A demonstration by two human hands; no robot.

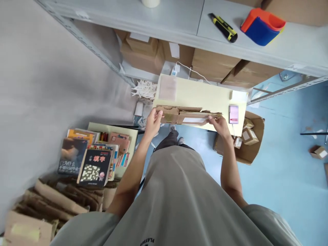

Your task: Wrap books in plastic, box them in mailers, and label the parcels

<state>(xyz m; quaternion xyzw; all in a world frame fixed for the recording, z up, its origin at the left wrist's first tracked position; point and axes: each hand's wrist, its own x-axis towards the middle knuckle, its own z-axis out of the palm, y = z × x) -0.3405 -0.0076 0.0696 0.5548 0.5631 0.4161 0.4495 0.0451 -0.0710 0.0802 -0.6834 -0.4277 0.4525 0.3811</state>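
Note:
A flattened brown cardboard box (pixel 188 115) with a white label lies along the near edge of a small pale yellow table (pixel 202 94). My left hand (pixel 153 122) grips its left end with fingers curled round the edge. My right hand (pixel 217 124) holds its right end, thumb on top. A phone (pixel 233 113) with a pink screen lies on the table just right of the box, a white cable running from it.
A grey metal shelf (pixel 179 24) above holds a yellow-black utility knife (pixel 223 27) and a red-blue holder (pixel 262 26); cardboard boxes (pixel 215 63) sit beneath it. Books (pixel 93 157) are stacked at left over flattened cardboard (pixel 51 201). An open box (pixel 249 140) of small parcels stands right on the blue floor.

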